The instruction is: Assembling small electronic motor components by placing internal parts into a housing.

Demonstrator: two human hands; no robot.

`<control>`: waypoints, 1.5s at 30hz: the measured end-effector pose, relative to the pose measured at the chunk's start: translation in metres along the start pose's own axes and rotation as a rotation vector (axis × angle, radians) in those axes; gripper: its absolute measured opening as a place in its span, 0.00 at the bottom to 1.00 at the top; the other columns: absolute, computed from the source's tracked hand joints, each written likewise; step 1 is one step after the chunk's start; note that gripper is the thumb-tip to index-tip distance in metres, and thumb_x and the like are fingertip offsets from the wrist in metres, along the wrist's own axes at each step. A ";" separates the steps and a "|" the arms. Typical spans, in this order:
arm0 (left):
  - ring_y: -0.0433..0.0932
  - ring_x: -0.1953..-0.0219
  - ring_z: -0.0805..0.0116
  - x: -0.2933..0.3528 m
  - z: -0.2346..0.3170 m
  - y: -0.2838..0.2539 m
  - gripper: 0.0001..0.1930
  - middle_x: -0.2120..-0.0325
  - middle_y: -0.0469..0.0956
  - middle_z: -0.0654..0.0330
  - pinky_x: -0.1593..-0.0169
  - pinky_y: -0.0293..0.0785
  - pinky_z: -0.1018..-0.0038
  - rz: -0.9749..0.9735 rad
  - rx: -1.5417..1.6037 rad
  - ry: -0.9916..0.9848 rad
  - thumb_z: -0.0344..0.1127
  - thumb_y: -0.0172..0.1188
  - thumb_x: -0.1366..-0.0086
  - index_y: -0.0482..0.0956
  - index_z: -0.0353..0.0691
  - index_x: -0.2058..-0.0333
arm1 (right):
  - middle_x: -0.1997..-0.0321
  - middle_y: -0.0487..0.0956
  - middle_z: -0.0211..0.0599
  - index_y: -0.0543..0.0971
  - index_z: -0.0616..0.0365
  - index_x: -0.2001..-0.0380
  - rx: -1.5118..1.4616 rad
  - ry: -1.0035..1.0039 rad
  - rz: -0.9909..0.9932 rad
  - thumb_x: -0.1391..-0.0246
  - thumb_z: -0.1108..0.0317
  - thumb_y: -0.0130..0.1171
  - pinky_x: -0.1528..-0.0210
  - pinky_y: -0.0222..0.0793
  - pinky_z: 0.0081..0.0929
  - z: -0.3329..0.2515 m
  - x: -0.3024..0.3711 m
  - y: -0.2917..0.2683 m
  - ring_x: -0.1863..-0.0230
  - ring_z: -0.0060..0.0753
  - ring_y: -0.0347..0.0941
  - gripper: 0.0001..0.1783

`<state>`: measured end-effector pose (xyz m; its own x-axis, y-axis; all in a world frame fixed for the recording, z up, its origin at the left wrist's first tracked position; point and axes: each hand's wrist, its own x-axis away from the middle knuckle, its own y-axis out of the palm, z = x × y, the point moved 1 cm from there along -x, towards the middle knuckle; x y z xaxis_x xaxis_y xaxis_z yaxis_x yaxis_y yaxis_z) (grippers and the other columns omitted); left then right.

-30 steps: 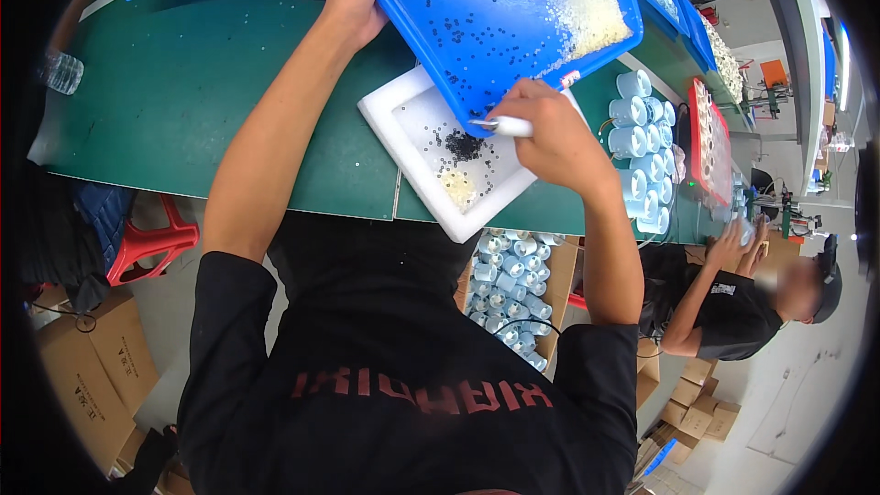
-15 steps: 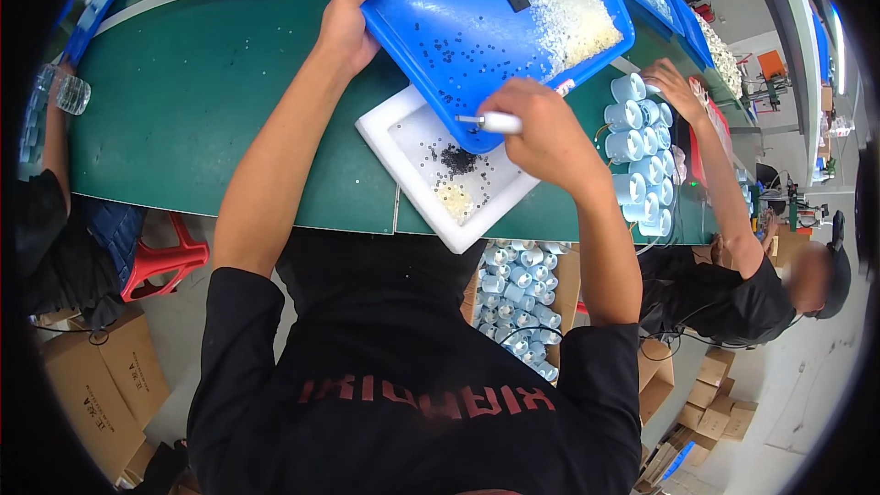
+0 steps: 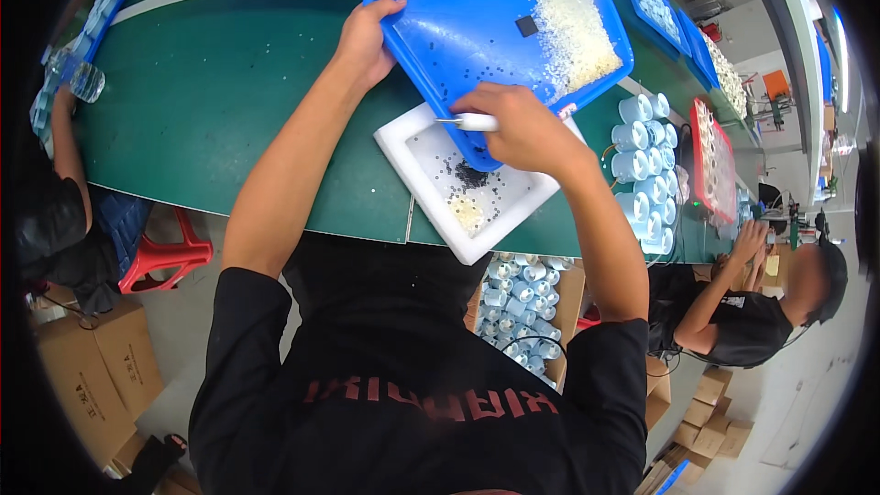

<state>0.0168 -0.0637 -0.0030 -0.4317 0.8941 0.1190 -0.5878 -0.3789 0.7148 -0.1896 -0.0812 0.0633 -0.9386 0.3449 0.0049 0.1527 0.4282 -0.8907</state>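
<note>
My left hand point(image 3: 368, 44) is closed on the left rim of a blue tray point(image 3: 431, 14), which overhangs a white foam tray point(image 3: 401, 148). My right hand point(image 3: 518, 126) holds a white-handled tool point(image 3: 477, 122) with a thin metal tip, over the blue tray's near corner. Pale granules point(image 3: 573, 37) fill the blue tray's right side, beside a black square piece point(image 3: 526, 26). Small black pieces are scattered on its floor; my right hand hides some of that area. Inside the foam tray lie a heap of small black pieces point(image 3: 472, 176) and a pale heap point(image 3: 466, 214).
Light-blue cups point(image 3: 632, 165) stand in rows to the right, before a red tray point(image 3: 710, 160). A carton of similar cups point(image 3: 518, 312) sits below the table edge point(image 3: 357, 236). Co-workers are at both sides. A red stool point(image 3: 174, 257) stands at left.
My right hand and the tool have shifted left across the blue tray. Fewer black pieces show on its floor. The right-hand co-worker's arm has drawn back from the cups.
</note>
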 end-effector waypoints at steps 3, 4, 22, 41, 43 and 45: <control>0.76 0.59 0.61 0.005 0.001 0.005 0.14 0.62 0.75 0.52 0.50 0.71 0.64 -0.006 0.016 -0.034 0.33 0.52 0.42 0.71 0.32 0.58 | 0.63 0.75 0.46 0.78 0.60 0.63 0.048 0.014 0.046 0.67 0.84 0.45 0.54 0.67 0.39 0.001 0.001 -0.016 0.60 0.53 0.71 0.23; 0.76 0.60 0.62 0.007 0.001 0.005 0.14 0.62 0.75 0.52 0.51 0.71 0.64 -0.014 0.016 -0.023 0.33 0.52 0.42 0.71 0.32 0.58 | 0.62 0.75 0.46 0.78 0.60 0.63 0.052 0.008 0.083 0.66 0.84 0.46 0.53 0.67 0.38 -0.003 -0.009 -0.023 0.58 0.52 0.71 0.23; 0.76 0.61 0.60 0.012 0.004 0.012 0.14 0.63 0.76 0.52 0.52 0.73 0.63 -0.016 0.000 -0.022 0.32 0.52 0.42 0.71 0.32 0.58 | 0.62 0.75 0.44 0.77 0.61 0.68 0.119 -0.122 0.392 0.68 0.85 0.48 0.56 0.67 0.38 0.010 -0.028 -0.020 0.58 0.51 0.70 0.18; 0.76 0.61 0.60 0.004 0.003 0.005 0.13 0.64 0.76 0.51 0.52 0.72 0.63 0.050 0.032 0.019 0.29 0.50 0.42 0.71 0.31 0.59 | 0.68 0.77 0.48 0.78 0.59 0.67 -0.011 0.059 0.078 0.64 0.83 0.47 0.60 0.68 0.38 -0.004 0.012 0.012 0.63 0.52 0.73 0.18; 0.75 0.60 0.59 0.007 0.002 0.007 0.13 0.62 0.75 0.50 0.51 0.71 0.61 0.078 0.034 -0.004 0.29 0.50 0.42 0.71 0.32 0.58 | 0.72 0.78 0.48 0.78 0.58 0.68 0.031 0.234 -0.072 0.62 0.81 0.48 0.63 0.69 0.39 -0.004 0.011 0.005 0.67 0.52 0.74 0.16; 0.75 0.58 0.59 0.007 0.004 0.009 0.14 0.60 0.74 0.50 0.50 0.70 0.59 0.066 0.011 0.037 0.30 0.50 0.42 0.70 0.33 0.57 | 0.72 0.78 0.48 0.78 0.57 0.69 0.047 0.244 -0.113 0.62 0.81 0.48 0.64 0.69 0.39 -0.001 0.012 0.005 0.68 0.52 0.74 0.15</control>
<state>0.0117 -0.0594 0.0069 -0.4941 0.8579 0.1408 -0.5499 -0.4338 0.7138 -0.1996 -0.0741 0.0595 -0.8456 0.4911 0.2095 0.0318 0.4381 -0.8984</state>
